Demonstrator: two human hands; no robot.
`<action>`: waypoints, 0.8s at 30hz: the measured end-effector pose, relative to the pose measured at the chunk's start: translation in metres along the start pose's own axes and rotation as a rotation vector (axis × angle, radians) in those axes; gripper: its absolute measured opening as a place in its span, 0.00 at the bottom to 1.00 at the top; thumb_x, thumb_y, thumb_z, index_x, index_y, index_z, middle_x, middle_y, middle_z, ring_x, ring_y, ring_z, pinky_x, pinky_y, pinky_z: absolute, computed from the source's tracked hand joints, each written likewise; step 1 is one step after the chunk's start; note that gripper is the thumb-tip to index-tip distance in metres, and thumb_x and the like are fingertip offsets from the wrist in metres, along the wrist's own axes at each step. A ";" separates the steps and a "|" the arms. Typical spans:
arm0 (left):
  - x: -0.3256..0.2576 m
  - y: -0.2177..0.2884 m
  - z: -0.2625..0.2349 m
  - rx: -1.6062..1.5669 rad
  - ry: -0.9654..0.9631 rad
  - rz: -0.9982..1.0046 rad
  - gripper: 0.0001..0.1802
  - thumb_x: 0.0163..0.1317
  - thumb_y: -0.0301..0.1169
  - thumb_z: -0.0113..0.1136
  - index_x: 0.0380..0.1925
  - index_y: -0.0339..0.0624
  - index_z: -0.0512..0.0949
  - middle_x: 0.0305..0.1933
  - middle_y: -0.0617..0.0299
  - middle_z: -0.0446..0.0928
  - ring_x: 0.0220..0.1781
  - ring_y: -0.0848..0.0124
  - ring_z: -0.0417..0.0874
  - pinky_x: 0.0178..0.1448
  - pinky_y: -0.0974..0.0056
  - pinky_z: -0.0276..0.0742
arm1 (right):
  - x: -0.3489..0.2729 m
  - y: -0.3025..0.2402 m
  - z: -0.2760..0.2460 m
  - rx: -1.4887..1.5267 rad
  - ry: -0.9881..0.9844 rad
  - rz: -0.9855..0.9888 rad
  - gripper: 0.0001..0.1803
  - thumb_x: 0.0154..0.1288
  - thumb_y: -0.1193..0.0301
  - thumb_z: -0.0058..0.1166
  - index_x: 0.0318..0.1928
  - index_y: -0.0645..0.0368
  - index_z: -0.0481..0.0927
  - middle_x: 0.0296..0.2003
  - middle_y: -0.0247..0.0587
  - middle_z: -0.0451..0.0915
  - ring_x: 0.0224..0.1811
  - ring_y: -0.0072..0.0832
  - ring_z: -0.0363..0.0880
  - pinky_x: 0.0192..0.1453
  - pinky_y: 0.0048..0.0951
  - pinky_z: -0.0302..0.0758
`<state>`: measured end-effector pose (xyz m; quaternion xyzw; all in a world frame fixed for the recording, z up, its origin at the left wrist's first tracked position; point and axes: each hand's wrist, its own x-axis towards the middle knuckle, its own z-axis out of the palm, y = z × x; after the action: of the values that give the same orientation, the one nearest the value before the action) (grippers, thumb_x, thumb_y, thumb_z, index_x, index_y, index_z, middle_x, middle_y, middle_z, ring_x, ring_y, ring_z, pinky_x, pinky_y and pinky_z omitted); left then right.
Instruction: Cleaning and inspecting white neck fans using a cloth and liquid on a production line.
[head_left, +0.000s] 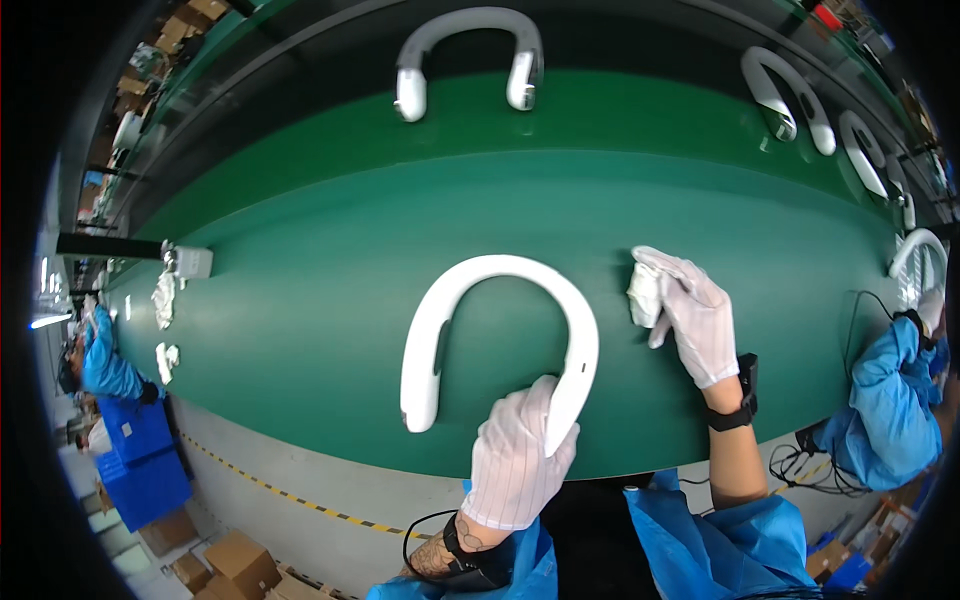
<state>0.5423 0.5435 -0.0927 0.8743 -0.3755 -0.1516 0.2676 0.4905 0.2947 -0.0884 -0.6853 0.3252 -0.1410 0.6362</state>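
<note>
Band (495, 267), white and horseshoe-shaped, is lying on or hanging just over the near middle of the green table (280, 320); I cannot tell which. Its ends are pointing toward the person. The left grip (518, 465), in a striped white glove, is clasping the band's right end between thumb and fingers. The right grip (693, 315), also gloved, is curling partly closed around a bunched white cloth (645, 292), well apart from the band. Beyond, a grey band (470, 18) with white ends is showing by a darker ledge (620, 110). Leftward, two rags (164, 300) are lying near a white box (195, 263). Rightward, a co-worker (890, 410) is wearing blue.
</note>
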 end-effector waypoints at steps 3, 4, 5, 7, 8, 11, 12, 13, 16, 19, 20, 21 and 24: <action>0.010 -0.005 -0.010 -0.422 -0.058 0.008 0.35 0.62 0.31 0.73 0.68 0.36 0.71 0.61 0.43 0.82 0.56 0.49 0.88 0.61 0.52 0.84 | -0.001 0.007 -0.007 -0.004 0.034 -0.078 0.18 0.87 0.64 0.48 0.62 0.62 0.84 0.44 0.39 0.83 0.30 0.21 0.82 0.31 0.20 0.78; 0.014 -0.008 -0.022 -0.403 -0.043 0.006 0.35 0.62 0.31 0.73 0.68 0.36 0.71 0.61 0.43 0.82 0.56 0.49 0.88 0.61 0.52 0.84 | -0.002 0.003 -0.006 -0.010 0.028 -0.060 0.20 0.87 0.62 0.47 0.59 0.65 0.83 0.40 0.39 0.82 0.31 0.21 0.81 0.31 0.21 0.77; 0.016 -0.015 -0.039 -0.467 -0.003 -0.013 0.36 0.60 0.31 0.76 0.67 0.35 0.72 0.57 0.46 0.84 0.53 0.52 0.89 0.61 0.54 0.84 | -0.001 0.006 -0.004 0.049 0.035 -0.062 0.20 0.87 0.61 0.46 0.57 0.66 0.82 0.37 0.38 0.80 0.30 0.22 0.80 0.30 0.22 0.77; 0.029 -0.031 -0.079 -0.715 0.039 -0.089 0.39 0.55 0.30 0.81 0.66 0.34 0.75 0.49 0.54 0.87 0.51 0.65 0.90 0.62 0.61 0.84 | 0.000 0.013 -0.002 0.148 0.071 -0.071 0.23 0.86 0.58 0.43 0.47 0.68 0.79 0.30 0.37 0.77 0.25 0.22 0.77 0.30 0.24 0.76; 0.034 -0.046 -0.102 -0.773 0.095 -0.188 0.38 0.54 0.30 0.82 0.64 0.33 0.76 0.47 0.59 0.88 0.50 0.70 0.89 0.60 0.61 0.84 | -0.001 0.017 -0.004 0.207 0.048 -0.089 0.24 0.84 0.55 0.45 0.42 0.66 0.77 0.28 0.37 0.75 0.22 0.22 0.73 0.27 0.25 0.75; 0.094 -0.061 -0.167 -0.809 0.409 -0.170 0.30 0.56 0.35 0.79 0.55 0.36 0.76 0.36 0.64 0.80 0.31 0.76 0.82 0.36 0.67 0.80 | -0.004 0.032 -0.012 0.295 0.035 -0.155 0.26 0.83 0.50 0.46 0.34 0.60 0.70 0.24 0.35 0.71 0.18 0.21 0.69 0.20 0.25 0.69; 0.114 -0.083 -0.184 -0.647 0.438 -0.180 0.39 0.60 0.35 0.73 0.68 0.30 0.69 0.36 0.64 0.76 0.30 0.76 0.78 0.32 0.69 0.75 | -0.003 0.035 -0.007 0.341 0.031 -0.164 0.27 0.83 0.49 0.45 0.33 0.59 0.67 0.24 0.35 0.69 0.17 0.20 0.68 0.18 0.24 0.67; 0.138 -0.110 -0.190 -0.668 0.450 -0.188 0.36 0.63 0.33 0.70 0.68 0.30 0.70 0.35 0.64 0.76 0.29 0.77 0.78 0.32 0.69 0.74 | -0.003 0.037 -0.004 0.317 0.074 -0.167 0.25 0.84 0.53 0.47 0.31 0.57 0.65 0.21 0.32 0.66 0.15 0.19 0.65 0.16 0.23 0.64; 0.206 -0.185 -0.211 -0.803 0.540 -0.169 0.29 0.64 0.28 0.64 0.66 0.35 0.73 0.31 0.65 0.74 0.26 0.75 0.77 0.30 0.67 0.73 | -0.004 0.028 0.011 0.061 0.195 -0.014 0.22 0.83 0.60 0.51 0.29 0.56 0.65 0.18 0.29 0.65 0.14 0.18 0.65 0.15 0.23 0.63; 0.257 -0.245 -0.210 -1.154 0.482 -0.068 0.16 0.63 0.26 0.65 0.49 0.41 0.74 0.32 0.64 0.75 0.24 0.73 0.76 0.30 0.67 0.75 | 0.018 0.032 0.012 -0.062 0.245 -0.108 0.20 0.81 0.68 0.54 0.28 0.57 0.64 0.16 0.30 0.65 0.13 0.18 0.67 0.15 0.25 0.64; 0.274 -0.260 -0.203 -1.304 0.424 -0.097 0.17 0.63 0.26 0.64 0.51 0.42 0.75 0.32 0.65 0.75 0.25 0.74 0.76 0.30 0.67 0.75 | 0.027 0.034 0.008 -0.127 0.267 -0.152 0.20 0.80 0.69 0.54 0.28 0.58 0.65 0.15 0.32 0.66 0.13 0.18 0.68 0.15 0.26 0.66; 0.288 -0.279 -0.195 -1.449 0.363 -0.135 0.18 0.64 0.27 0.64 0.54 0.43 0.76 0.33 0.65 0.75 0.26 0.74 0.76 0.30 0.68 0.75 | 0.040 0.017 0.008 -0.098 0.255 -0.117 0.18 0.80 0.69 0.54 0.29 0.60 0.68 0.16 0.35 0.70 0.15 0.18 0.72 0.15 0.27 0.67; 0.333 -0.300 -0.174 -1.240 0.511 -0.208 0.22 0.68 0.29 0.64 0.61 0.47 0.77 0.36 0.68 0.76 0.29 0.75 0.76 0.34 0.65 0.76 | 0.105 0.013 -0.016 -0.050 0.376 -0.159 0.19 0.83 0.58 0.52 0.37 0.60 0.78 0.22 0.34 0.76 0.16 0.15 0.68 0.20 0.22 0.64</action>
<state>1.0194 0.5321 -0.1477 0.5991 -0.0581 -0.1523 0.7839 0.5558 0.2163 -0.1220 -0.6860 0.3866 -0.3080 0.5339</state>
